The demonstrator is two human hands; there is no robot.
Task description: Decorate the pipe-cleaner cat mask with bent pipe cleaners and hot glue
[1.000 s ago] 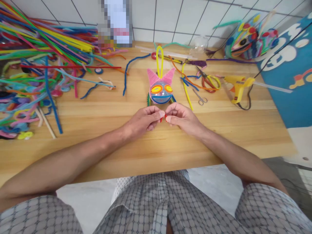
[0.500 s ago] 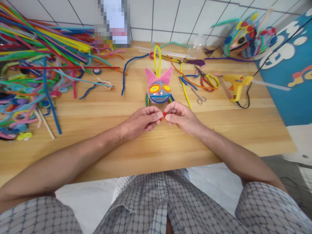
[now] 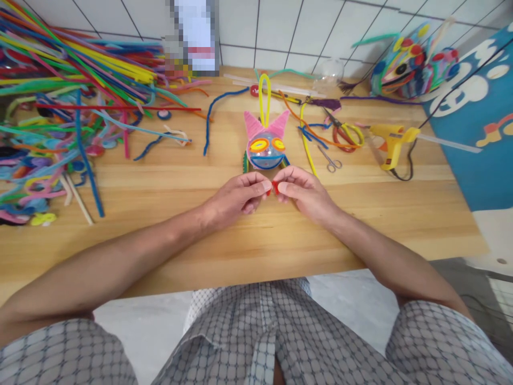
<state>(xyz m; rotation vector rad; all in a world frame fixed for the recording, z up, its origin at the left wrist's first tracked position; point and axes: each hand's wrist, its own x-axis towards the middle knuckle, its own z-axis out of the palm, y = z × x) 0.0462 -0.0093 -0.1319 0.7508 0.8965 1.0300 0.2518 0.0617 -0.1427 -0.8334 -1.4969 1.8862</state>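
Note:
My left hand (image 3: 237, 198) and my right hand (image 3: 301, 191) meet at the middle of the wooden table (image 3: 248, 235), fingers pinched together on a small red pipe-cleaner piece (image 3: 274, 187) between them. Most of that piece is hidden by my fingertips. Just beyond my hands lies a pipe-cleaner cat face (image 3: 265, 144) with pink ears, yellow-ringed eyes, a blue mouth and a yellow loop on top.
A big heap of coloured pipe cleaners (image 3: 72, 91) covers the left of the table. To the right lie small scissors (image 3: 330, 160), red-handled pliers (image 3: 344, 133), a yellow glue gun (image 3: 390, 145) and a finished colourful figure (image 3: 409, 61). A blue board (image 3: 481, 128) leans at the right.
My hands stay pinched on the red piece, with only small finger shifts. The view has wobbled slightly.

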